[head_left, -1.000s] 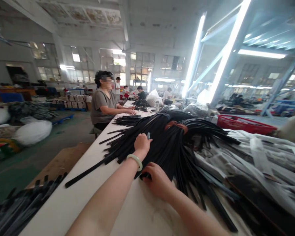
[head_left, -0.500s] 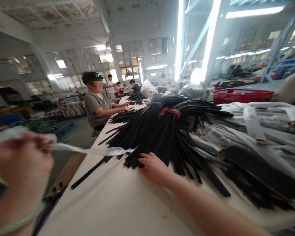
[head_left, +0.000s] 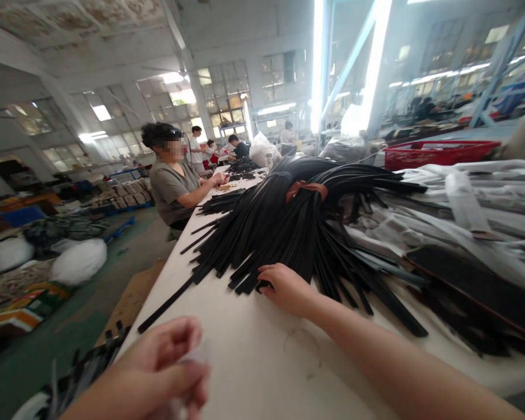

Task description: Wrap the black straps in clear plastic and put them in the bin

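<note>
My left hand [head_left: 170, 361] is low over the near side of the white table. Its fingers are curled, with a bit of crumpled, translucent white film [head_left: 196, 354] between thumb and fingers; most of that film is hidden by the hand. My right hand [head_left: 286, 289] bends its fingers round the end of a black strap-like strip at the front of a large heap of long black strips [head_left: 262, 233]. A reddish-brown band [head_left: 308, 189] ties part of this heap together. One single strip [head_left: 166, 304] sticks out to the left, towards the table edge.
White-wrapped strips [head_left: 464, 198] and a dark flat piece [head_left: 472, 286] lie on the right. A red crate [head_left: 437, 154] stands behind them. Across the table's left edge, a co-worker in a grey shirt [head_left: 172, 186] handles small parts. White sacks [head_left: 79, 261] rest on the floor.
My left hand has come from the far left, in and down over the table. The long white strip stretched from it to the heap no longer shows. My right hand stays at the strip ends.
</note>
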`<action>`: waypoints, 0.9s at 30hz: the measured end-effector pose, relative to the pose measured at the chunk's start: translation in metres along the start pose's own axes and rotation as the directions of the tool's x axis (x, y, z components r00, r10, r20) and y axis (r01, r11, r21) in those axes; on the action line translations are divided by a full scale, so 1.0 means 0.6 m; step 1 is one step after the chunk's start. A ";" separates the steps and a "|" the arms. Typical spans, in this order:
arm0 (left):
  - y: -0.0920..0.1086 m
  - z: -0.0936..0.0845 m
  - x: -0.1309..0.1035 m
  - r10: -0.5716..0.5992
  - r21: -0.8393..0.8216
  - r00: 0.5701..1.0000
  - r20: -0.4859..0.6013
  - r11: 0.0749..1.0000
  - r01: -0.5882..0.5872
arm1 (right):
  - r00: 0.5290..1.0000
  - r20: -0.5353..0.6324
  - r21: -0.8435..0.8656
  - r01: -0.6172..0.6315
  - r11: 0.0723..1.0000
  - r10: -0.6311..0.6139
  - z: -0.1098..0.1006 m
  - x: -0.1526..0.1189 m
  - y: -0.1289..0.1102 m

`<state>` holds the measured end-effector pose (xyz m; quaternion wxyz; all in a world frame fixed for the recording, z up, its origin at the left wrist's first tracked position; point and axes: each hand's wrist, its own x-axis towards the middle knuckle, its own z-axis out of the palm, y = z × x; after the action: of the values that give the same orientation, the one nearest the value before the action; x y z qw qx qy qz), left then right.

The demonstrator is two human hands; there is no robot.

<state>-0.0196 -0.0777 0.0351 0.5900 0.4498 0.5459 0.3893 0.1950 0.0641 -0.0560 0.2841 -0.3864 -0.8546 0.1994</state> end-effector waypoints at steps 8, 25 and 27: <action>-0.053 0.081 0.175 0.064 0.024 0.997 -0.048 0.998 -0.063 | 0.971 0.090 0.393 -0.239 0.888 0.221 -0.008 0.015 -0.012; -0.087 0.041 0.169 0.229 0.054 0.972 -0.048 0.973 -0.226 | 0.991 -0.042 0.633 -0.071 0.771 0.126 0.021 -0.005 -0.058; -0.088 0.039 0.171 0.170 -0.030 0.985 -0.024 0.985 -0.170 | 0.995 -0.088 0.572 0.004 0.821 0.056 0.010 -0.003 -0.054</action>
<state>0.0122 0.0022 -0.0456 0.5557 0.4810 0.5057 0.4518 0.1747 0.0420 -0.0429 0.4267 -0.3049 -0.7348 0.4300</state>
